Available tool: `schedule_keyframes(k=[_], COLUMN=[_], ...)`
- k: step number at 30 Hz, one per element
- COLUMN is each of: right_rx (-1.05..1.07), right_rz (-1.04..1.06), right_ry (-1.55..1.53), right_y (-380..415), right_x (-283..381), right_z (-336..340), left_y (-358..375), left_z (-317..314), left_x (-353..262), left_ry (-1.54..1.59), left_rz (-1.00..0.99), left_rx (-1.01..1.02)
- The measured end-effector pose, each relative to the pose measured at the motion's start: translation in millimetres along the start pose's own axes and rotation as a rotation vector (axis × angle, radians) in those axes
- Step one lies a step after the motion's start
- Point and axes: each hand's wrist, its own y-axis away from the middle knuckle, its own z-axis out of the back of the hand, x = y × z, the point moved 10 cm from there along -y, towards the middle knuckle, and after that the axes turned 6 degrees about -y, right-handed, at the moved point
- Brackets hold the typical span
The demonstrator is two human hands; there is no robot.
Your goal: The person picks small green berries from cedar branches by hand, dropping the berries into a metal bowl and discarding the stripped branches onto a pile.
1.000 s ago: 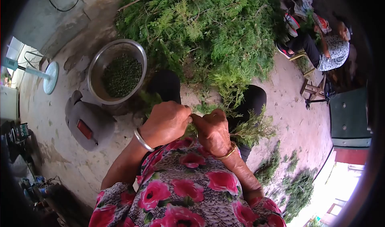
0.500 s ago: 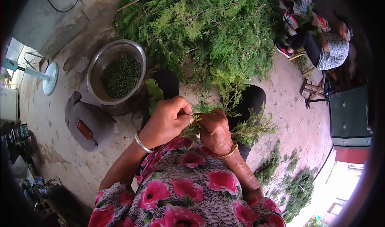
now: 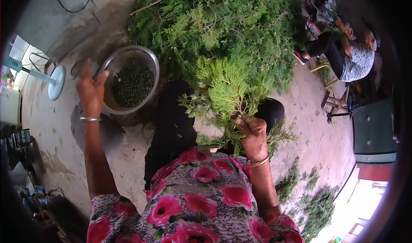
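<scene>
My left hand point(image 3: 91, 90) is raised at the left rim of a metal bowl point(image 3: 156, 63), its fingers apart and holding nothing. Small green cones or berries point(image 3: 132, 84) lie in the bottom of the bowl. Between my knees, my right hand point(image 3: 253, 135) grips the stem of a leafy green branch point(image 3: 227, 86), whose fronds fan up and to the left. Beyond it rises a large heap of cut green branches point(image 3: 206, 28).
A grey stool point(image 3: 111, 138) stands below the bowl, partly behind my left arm. A fan stand point(image 3: 56, 82) is at the far left. Another person point(image 3: 358, 63) sits at the upper right. Loose sprigs point(image 3: 319, 206) lie on the floor at the lower right.
My left hand has left my right hand and moved left to the bowl, its fingers now spread. The branch in my right hand now stands up and fans out over the heap's near edge.
</scene>
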Motion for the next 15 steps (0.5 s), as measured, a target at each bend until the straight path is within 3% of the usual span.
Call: schedule_keyframes(k=[2, 3, 7, 8, 9, 11, 13, 15], right_rx=[0.002, 0.008, -0.11, -0.161, -0.156, -0.151, -0.106, -0.089], right_rz=[-0.038, -0.084, -0.093, -0.206, -0.204, -0.063, -0.108, -0.187], right_ry=[-0.025, -0.045, -0.064, -0.333, -0.329, -0.454, -0.445, -0.45], right_y=[-0.5, 0.1, 1.2, 6.6, 5.7, 0.9, 0.5, 2.8], right_x=[17.0, 18.1, 8.4, -10.0, -22.8, -33.7, -33.8, -28.7], right_z=[-3.6, -5.6, 2.4, 6.9, 10.8, 22.0, 22.4, 14.3], left_y=[3.5, 11.0, 85.0, 105.4, 125.8, 144.2, 152.4, 145.2], left_z=[2.4, 6.7, -37.8, -53.3, -71.1, -84.1, -91.7, -80.8], left_x=[1.6, -12.6, -107.7, -116.0, -122.0, -132.7, -145.7, -154.9], left_ry=[0.226, 0.227, 0.667, 0.729, 0.794, 0.841, 0.926, 0.892], left_rz=[0.183, 0.186, 0.142, 0.161, 0.178, 0.11, 0.115, 0.056], left_rx=[0.146, 0.15, 0.587, 0.653, 0.722, 0.656, 0.681, 0.513])
